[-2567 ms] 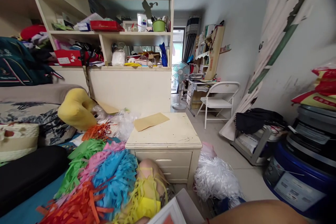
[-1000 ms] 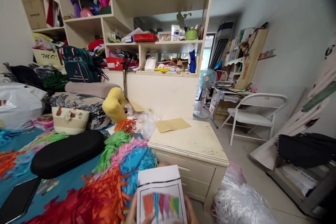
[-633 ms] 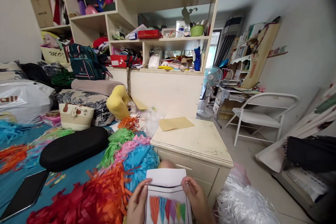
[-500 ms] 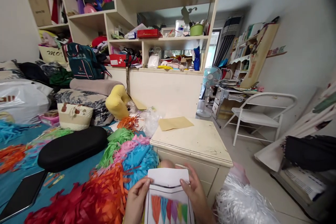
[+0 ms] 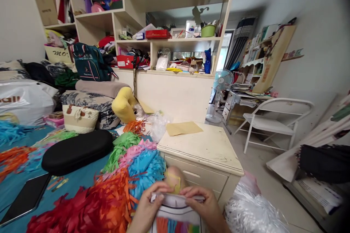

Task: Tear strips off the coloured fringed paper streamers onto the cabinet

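A white paper sheet point(image 5: 176, 213) with a band of coloured tassels across its lower part is held low in front of me. Its top flap bends toward me along the upper edge. My left hand point(image 5: 150, 201) pinches the left end of that edge between thumb and fingers. At the right end my right hand point(image 5: 201, 201) grips it the same way. Beyond the hands, a yellow strip point(image 5: 175, 182) shows near my knee. Left of the sheet lie heaps of red streamers point(image 5: 82, 211), orange streamers point(image 5: 116, 193) and blue streamers point(image 5: 146, 167).
A cream cabinet point(image 5: 202, 149) stands ahead with a brown envelope point(image 5: 184, 128) on top. On the bed are a black case point(image 5: 78, 151) and a tablet point(image 5: 26, 198). Silvery streamers point(image 5: 253, 207) are at lower right, and a white folding chair point(image 5: 276, 120) stands beyond.
The sheet's upright top flap has been bent down toward me. Both hands have shifted onto the folded edge, and the view has turned slightly left.
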`<state>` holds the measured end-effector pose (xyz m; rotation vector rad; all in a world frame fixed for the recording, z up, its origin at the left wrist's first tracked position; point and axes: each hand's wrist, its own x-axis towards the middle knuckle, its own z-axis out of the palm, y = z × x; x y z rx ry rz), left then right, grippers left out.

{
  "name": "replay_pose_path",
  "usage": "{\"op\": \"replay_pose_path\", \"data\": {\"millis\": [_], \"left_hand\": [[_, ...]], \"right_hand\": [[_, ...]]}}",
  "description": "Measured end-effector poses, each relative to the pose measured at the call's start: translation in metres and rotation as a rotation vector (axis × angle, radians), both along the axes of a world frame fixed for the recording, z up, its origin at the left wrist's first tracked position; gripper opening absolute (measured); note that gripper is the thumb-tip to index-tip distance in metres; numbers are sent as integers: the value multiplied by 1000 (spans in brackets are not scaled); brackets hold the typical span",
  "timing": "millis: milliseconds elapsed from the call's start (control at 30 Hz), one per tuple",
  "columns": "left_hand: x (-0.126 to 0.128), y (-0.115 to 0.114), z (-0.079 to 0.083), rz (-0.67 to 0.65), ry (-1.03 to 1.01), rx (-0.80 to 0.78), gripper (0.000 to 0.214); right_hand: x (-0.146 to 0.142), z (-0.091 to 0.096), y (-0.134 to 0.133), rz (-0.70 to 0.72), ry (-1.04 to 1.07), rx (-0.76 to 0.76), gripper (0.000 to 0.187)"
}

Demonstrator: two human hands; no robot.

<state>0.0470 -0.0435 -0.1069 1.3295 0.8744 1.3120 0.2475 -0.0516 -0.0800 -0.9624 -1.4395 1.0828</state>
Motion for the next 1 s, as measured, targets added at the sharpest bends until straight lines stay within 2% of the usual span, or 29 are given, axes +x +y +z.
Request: {"op": "replay_pose_path", "data": {"millis": [67, 133, 267, 400, 467, 567, 700, 833, 933, 1000], "left_hand": [[0, -1, 7, 5, 141, 4, 55], [0, -3, 6, 22, 178, -20, 53], [0, -8, 0, 35, 124, -53, 42], [1, -13, 3, 15, 72, -106, 42], [0, -14, 6, 30, 58, -125, 41], [-2, -12, 8, 75, 34, -175, 39], [-3, -12, 11, -14, -53, -255, 40], [-5, -13, 15, -121, -190, -326, 39], [-7, -13, 12, -153, -263, -349, 35], [-8, -13, 10, -158, -257, -335, 32]], "right_hand": [[-1, 3, -5, -10, -10, 0, 26], [1, 5, -8, -11, -45, -38, 28], [15, 6, -10, 48, -223, -142, 38], [26, 4, -9, -6, -343, -170, 40], [26, 2, -9, -9, -304, -180, 40], [25, -4, -9, 83, -110, -225, 42], [27, -11, -14, 236, 107, -215, 41], [31, -4, -22, 334, -8, -49, 33], [29, 8, -25, 441, 7, -32, 26], [27, 11, -25, 454, 29, -47, 22]]}}
